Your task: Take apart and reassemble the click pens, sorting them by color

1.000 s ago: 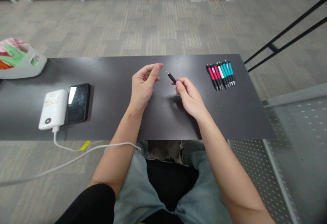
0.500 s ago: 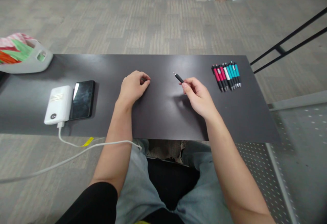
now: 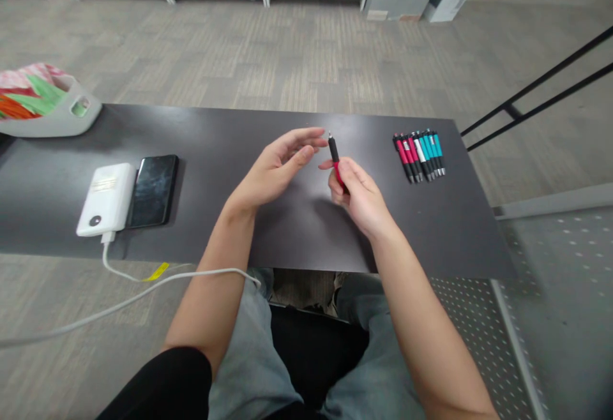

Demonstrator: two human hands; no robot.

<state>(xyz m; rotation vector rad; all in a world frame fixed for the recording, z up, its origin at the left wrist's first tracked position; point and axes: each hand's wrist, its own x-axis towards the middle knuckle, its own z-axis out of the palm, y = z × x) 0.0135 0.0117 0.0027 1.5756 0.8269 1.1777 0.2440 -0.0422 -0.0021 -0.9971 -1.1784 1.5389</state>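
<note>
My right hand (image 3: 358,195) is closed round a red and black pen (image 3: 334,157), held nearly upright over the middle of the dark table (image 3: 297,235), tip pointing up and away. My left hand (image 3: 278,168) hovers just left of the pen with its fingers stretched toward the tip; nothing shows in it. A row of several red, teal and black pens (image 3: 420,154) lies side by side on the table to the right of my hands.
A black phone (image 3: 154,190) lies next to a white power bank (image 3: 101,200) at the left, with a white cable (image 3: 143,289) trailing off the near edge. A grey basket with colourful contents (image 3: 45,106) sits at the far left corner. Black rails (image 3: 536,94) stand to the right.
My left hand lifted off the table and moved right with fingers extended toward the pen. My right hand turned the pen more upright and drew it in a little.
</note>
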